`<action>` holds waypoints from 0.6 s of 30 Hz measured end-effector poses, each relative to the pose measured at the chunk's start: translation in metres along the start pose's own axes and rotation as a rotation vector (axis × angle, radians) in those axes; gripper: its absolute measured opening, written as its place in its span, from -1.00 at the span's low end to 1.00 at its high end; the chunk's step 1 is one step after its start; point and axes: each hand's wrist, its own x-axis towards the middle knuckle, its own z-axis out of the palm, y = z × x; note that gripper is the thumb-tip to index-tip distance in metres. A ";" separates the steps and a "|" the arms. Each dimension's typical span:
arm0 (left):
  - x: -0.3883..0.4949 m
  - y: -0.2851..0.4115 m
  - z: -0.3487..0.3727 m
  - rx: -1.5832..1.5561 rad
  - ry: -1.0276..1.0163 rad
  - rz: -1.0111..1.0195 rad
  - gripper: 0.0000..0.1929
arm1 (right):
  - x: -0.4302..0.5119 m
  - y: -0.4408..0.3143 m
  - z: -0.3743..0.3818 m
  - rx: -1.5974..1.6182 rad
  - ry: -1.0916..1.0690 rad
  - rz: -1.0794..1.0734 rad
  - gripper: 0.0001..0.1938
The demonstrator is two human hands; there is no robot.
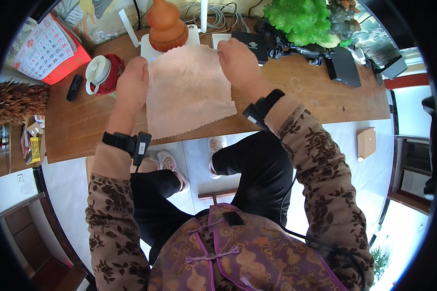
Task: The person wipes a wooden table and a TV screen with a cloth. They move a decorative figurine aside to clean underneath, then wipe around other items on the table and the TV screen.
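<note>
A pale pinkish-beige cloth (pixel 191 91) with wavy-cut edges is spread over the front middle of the wooden table (pixel 298 98). At its upper left edge, my left hand (pixel 133 78) pinches the fabric with curled fingers. My right hand (pixel 238 62) grips the upper right corner, fingers bent over it. The cloth's lower edge hangs close to the table's front rim, and light creases cross its surface. Whether the whole cloth touches the tabletop cannot be told. Both wrists carry black straps with small devices.
Behind the cloth stands an orange gourd (pixel 167 27) on a white router (pixel 144 47). A lidded jug (pixel 99 71) in a red cover is left of my left hand, near a red desk calendar (pixel 63 69). Black boxes (pixel 344 67) and a green cabbage ornament (pixel 298 22) stand right.
</note>
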 end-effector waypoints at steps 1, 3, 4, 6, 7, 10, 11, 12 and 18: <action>-0.005 -0.003 0.002 0.044 0.046 0.074 -0.90 | -0.004 -0.002 0.000 -0.050 -0.160 0.019 -0.92; -0.023 -0.008 0.010 0.207 -0.102 0.198 -0.89 | -0.022 -0.008 0.004 -0.119 -0.353 -0.063 -0.93; -0.032 -0.011 0.014 0.281 -0.149 0.285 -0.88 | -0.031 -0.007 0.007 -0.189 -0.473 -0.126 -0.91; -0.053 -0.016 0.021 0.309 -0.353 0.327 -0.84 | -0.048 -0.005 0.012 -0.194 -0.575 -0.150 -0.89; -0.061 -0.018 0.024 0.331 -0.464 0.336 -0.81 | -0.052 -0.004 0.015 -0.215 -0.659 -0.142 -0.89; -0.072 -0.020 0.032 0.361 -0.437 0.389 -0.85 | -0.050 0.000 0.024 -0.211 -0.568 -0.192 -0.87; -0.071 -0.021 0.033 0.353 -0.440 0.372 -0.84 | -0.047 0.001 0.026 -0.244 -0.616 -0.196 -0.87; -0.070 -0.020 0.033 0.349 -0.486 0.347 -0.83 | -0.045 0.000 0.028 -0.272 -0.652 -0.207 -0.87; -0.073 -0.006 0.020 0.289 -0.484 0.316 -0.83 | -0.045 -0.013 0.011 -0.209 -0.738 -0.161 -0.86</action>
